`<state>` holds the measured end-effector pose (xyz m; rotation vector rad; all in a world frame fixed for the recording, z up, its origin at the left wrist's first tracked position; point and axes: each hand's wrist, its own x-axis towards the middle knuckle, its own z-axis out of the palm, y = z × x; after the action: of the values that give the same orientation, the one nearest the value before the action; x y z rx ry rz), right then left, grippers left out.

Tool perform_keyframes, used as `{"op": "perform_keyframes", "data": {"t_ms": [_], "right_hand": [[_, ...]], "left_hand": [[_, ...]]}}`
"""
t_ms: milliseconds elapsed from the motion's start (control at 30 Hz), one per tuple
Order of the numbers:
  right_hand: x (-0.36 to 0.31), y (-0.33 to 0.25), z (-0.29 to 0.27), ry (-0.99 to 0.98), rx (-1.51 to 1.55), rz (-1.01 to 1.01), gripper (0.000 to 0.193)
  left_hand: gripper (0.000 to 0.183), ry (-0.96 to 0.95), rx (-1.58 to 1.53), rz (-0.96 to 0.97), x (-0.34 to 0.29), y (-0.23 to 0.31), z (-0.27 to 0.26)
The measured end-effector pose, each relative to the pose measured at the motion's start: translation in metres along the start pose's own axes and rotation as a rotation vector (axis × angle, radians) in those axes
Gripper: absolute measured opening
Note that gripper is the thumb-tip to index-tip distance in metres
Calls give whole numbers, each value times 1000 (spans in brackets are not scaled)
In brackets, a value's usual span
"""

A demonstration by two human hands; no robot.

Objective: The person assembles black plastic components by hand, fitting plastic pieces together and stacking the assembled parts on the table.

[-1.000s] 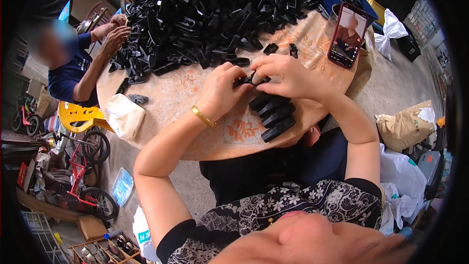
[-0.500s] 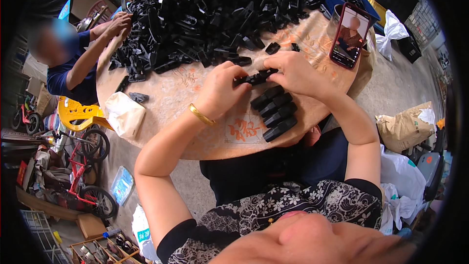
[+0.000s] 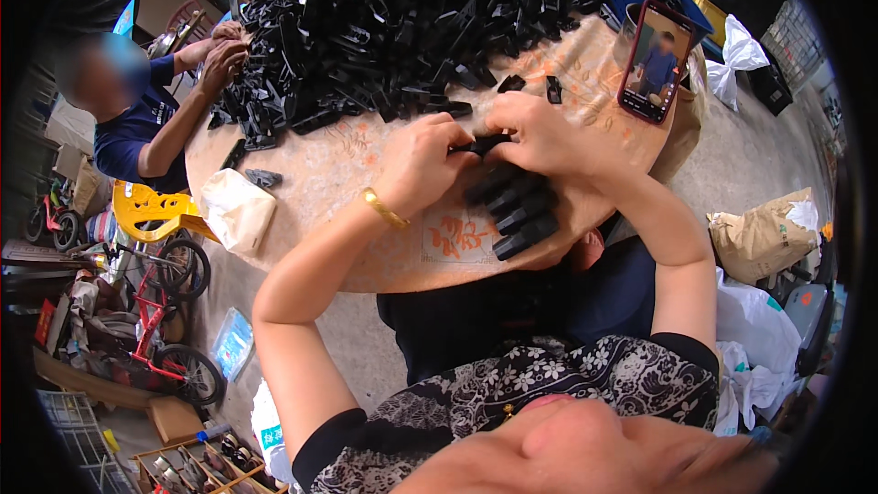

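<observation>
While both hands sit close together over the table (image 3: 315,174), the left hand (image 3: 428,160) and right hand (image 3: 530,133) each pinch a side of a black piece (image 3: 492,142), thumbs against fingers. Fingers cover most of it; can't tell from where I stand whether it's one part or two, or if it touches the tabletop.

Looks like hard moulded plastic: probably light, stiff, slightly slick on smooth faces, not very fragile. Best hold is likely at the two ends, fingertips only.

Just beside the right hand, on the body side, a row of black blocks (image 3: 526,220) lies side by side. Two loose bits (image 3: 511,83) sit beyond it. Farther out: big pile of black parts (image 3: 393,27), phone (image 3: 651,64) propped at right, co-worker's hands (image 3: 222,59) at the pile's left edge.
</observation>
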<state>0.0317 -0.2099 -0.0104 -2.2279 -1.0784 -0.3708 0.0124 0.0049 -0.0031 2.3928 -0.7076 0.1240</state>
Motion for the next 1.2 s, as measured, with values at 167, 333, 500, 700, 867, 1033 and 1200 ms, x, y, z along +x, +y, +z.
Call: {"op": "perform_keyframes", "data": {"t_ms": [167,333,500,700,867,1033,1200], "right_hand": [[3,-1,2,-75,132,54,21],[23,7,-8,-241,423,242,18],[60,26,15,72,-455,-28,28],[59,29,14,-111,-537,148,25],[33,17,-8,-168,-354,187,24],[8,1,-15,-42,-27,93,21],[-1,1,-20,74,63,182,19]], "left_hand": [[18,-29,-56,-4,-1,3,0],[18,-171,-86,158,3,4,-1],[18,-226,-164,274,4,-3,1],[29,-52,-64,304,6,-4,5],[34,105,158,244,7,-20,9],[43,170,50,159,12,-18,13],[43,143,198,375,16,-15,19]]}}
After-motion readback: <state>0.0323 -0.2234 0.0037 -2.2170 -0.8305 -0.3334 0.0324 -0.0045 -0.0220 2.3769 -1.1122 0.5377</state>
